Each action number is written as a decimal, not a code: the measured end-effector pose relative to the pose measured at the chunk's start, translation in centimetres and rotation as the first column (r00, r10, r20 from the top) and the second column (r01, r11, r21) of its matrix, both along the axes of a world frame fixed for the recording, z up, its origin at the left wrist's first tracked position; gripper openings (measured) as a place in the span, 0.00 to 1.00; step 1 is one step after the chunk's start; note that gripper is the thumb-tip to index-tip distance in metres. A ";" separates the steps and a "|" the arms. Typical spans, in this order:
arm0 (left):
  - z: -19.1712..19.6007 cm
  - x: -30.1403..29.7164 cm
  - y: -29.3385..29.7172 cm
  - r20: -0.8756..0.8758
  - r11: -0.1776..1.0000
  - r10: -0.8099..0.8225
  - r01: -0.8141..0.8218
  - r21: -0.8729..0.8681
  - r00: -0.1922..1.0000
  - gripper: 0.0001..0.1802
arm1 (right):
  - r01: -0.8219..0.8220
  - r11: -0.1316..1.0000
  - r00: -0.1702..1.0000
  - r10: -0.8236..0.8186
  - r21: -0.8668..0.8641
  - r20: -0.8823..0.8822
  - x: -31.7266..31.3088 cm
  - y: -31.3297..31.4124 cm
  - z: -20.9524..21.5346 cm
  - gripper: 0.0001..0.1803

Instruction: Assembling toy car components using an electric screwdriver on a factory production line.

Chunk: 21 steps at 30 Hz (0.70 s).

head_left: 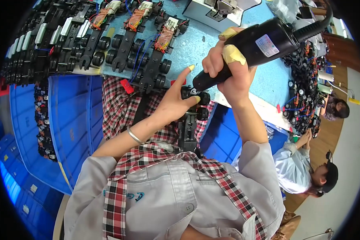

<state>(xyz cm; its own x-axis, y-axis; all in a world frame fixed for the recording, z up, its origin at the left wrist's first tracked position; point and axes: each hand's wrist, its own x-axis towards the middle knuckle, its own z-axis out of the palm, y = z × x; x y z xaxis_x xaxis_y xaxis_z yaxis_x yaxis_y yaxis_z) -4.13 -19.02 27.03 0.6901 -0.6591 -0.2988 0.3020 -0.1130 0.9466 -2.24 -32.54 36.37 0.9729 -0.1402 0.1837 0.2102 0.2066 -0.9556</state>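
Note:
My right hand (238, 80) is wrapped round a black electric screwdriver (250, 42), its cord running off to the upper right. The driver's tip points down to the left and meets the wheeled end of a black toy truck chassis (187, 130) at the table's near edge. With its thumb against a wheel, my left hand (174, 102) grips that chassis; the index finger stretches away up toward the tabletop. Yellow tape covers several fingertips on both hands. The screw, if one is there, is hidden under the tip.
Several toy chassis (126, 50) with wires and circuit boards line the blue tabletop (194, 44) at left. A white box (216, 18) with metal parts stands at the back. More chassis (302, 92) are heaped at right, near a co-worker (296, 164). Blue crates (70, 120) stand at left.

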 end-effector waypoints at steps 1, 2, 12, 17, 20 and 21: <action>-0.1 -0.1 -0.1 -0.024 1.000 -0.001 0.000 -0.013 1.000 0.42 | 0.003 1.000 1.000 -0.003 0.002 -0.001 -0.2 0.1 0.0 0.18; -0.3 -0.1 0.0 -0.022 1.000 0.005 -0.005 -0.007 1.000 0.42 | -0.004 1.000 0.999 0.003 -0.014 -0.032 -0.4 0.3 0.1 0.18; -0.1 0.3 0.0 -0.280 0.993 0.003 -0.036 -0.115 0.960 0.43 | 0.068 0.991 0.998 -0.068 -0.114 0.005 -1.2 1.0 -0.9 0.22; -1.2 -0.8 0.0 -0.111 0.982 0.064 -0.082 -0.169 0.992 0.43 | 0.049 0.997 0.998 -0.051 -0.056 -0.030 -2.0 1.3 -0.8 0.22; -0.9 -0.7 0.2 -0.168 0.976 0.114 -0.141 -0.165 0.979 0.44 | 0.036 0.999 0.997 -0.035 0.001 -0.067 -2.1 1.6 -0.7 0.24; -1.3 -0.8 -0.2 -0.132 0.982 0.079 -0.100 -0.159 0.988 0.43 | 0.055 0.998 0.998 -0.054 0.028 -0.036 -2.1 1.3 -0.7 0.24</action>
